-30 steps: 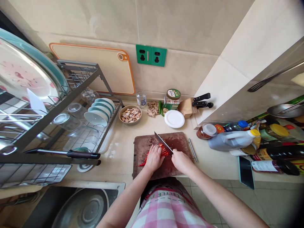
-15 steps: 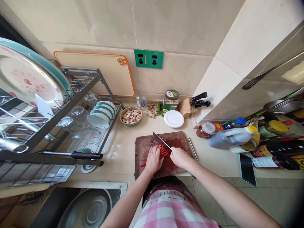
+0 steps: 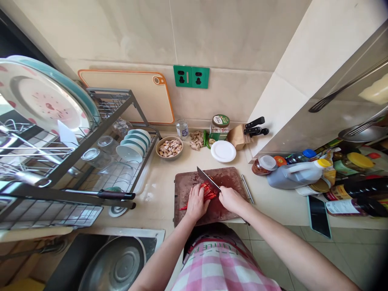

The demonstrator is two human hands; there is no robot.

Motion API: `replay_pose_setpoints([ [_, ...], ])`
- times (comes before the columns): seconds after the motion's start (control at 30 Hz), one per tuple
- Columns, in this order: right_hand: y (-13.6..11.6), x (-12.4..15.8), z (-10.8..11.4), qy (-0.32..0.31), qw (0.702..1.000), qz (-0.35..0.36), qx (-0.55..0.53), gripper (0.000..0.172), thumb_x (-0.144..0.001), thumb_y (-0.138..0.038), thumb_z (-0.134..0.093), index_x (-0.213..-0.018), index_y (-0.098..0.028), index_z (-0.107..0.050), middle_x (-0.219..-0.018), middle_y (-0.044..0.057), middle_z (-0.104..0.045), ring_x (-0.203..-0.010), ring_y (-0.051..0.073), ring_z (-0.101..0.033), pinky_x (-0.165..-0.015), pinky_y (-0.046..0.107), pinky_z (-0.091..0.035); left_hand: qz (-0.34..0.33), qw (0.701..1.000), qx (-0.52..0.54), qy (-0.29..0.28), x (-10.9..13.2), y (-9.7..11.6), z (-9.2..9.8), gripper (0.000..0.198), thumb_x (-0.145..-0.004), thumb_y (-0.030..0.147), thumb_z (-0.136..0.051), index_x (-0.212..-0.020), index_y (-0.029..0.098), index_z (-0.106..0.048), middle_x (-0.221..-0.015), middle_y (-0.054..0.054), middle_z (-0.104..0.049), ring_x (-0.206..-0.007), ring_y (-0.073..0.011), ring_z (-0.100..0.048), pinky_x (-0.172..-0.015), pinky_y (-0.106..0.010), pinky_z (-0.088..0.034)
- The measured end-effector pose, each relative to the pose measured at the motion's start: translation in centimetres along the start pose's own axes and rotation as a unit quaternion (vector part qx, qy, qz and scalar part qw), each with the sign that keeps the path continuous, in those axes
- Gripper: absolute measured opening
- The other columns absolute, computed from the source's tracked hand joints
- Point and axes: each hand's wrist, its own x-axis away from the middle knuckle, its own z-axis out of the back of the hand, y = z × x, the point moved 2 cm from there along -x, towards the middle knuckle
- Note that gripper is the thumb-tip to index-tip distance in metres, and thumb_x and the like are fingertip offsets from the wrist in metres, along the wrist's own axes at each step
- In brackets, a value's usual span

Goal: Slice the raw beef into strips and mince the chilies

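Observation:
In the head view, a dark reddish-brown cutting board point(image 3: 232, 178) lies at the counter's front edge. Several red chili peppers point(image 3: 209, 195) rest on it, some in pieces. My left hand point(image 3: 196, 203) presses down on the chilies, fingers bent and close together. A kitchen knife point(image 3: 208, 179) is in my right hand point(image 3: 229, 199), the fingers wrapped round its handle. Its blade points up and to the left, just beyond my left fingertips, beside the chilies. Whether the edge touches them I cannot tell. Small red bits and wet marks spot the board.
Behind the board stand a bowl of garlic point(image 3: 169, 148), ginger point(image 3: 197, 140), green chilies point(image 3: 206, 139), a white plate point(image 3: 223, 151) and a knife block point(image 3: 237, 136). A dish rack point(image 3: 133, 101) rises at left above the sink point(image 3: 157, 234). Bottles and a phone point(image 3: 319, 217) crowd the right.
The view has shifted slightly, so everything sits a little differently in the picture. Both hands, the knife and the chilies keep nearly the same places on the board.

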Motion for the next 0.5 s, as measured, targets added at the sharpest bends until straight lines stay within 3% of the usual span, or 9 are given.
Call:
replay_pose_setpoints([
  [0.1, 0.0, 0.9, 0.1, -0.008, 1.0, 0.003, 0.002, 0.024, -0.087, -0.023, -0.034, -0.093, -0.016, -0.056, -0.086, 0.011, -0.068, -0.081, 0.021, -0.064, -0.064, 0.026, -0.041, 0.0, 1.0, 0.006, -0.004, -0.1, 0.1, -0.1, 0.036, -0.075, 0.029, -0.053, -0.109, 0.019, -0.044, -0.12, -0.013, -0.048, -0.113, -0.0279, -0.044, -0.097, -0.05, -0.034],
  [0.33, -0.6, 1.4, -3.8, -0.011, 1.0, -0.019, 0.018, 0.03, -0.09, -0.021, -0.027, -0.107, -0.013, -0.051, -0.09, 0.014, -0.068, -0.082, 0.022, -0.065, -0.065, 0.028, -0.043, 0.018, 1.0, 0.008, -0.016, -0.5, 0.6, -0.3, 0.03, -0.076, 0.024, -0.051, -0.105, 0.019, -0.047, -0.111, -0.011, -0.053, -0.108, -0.0264, -0.046, -0.099, -0.05, -0.032],
  [0.5, -0.5, 0.0, -2.4, 0.001, 1.0, 0.005, 0.008, 0.027, -0.088, -0.022, -0.032, -0.101, -0.013, -0.054, -0.091, 0.014, -0.068, -0.084, 0.022, -0.064, -0.066, 0.027, -0.043, 0.013, 1.0, 0.015, -0.002, -0.3, 0.4, -0.3, 0.032, -0.074, 0.023, -0.053, -0.105, 0.018, -0.046, -0.11, -0.01, -0.052, -0.107, -0.0251, -0.047, -0.096, -0.047, -0.036],
])
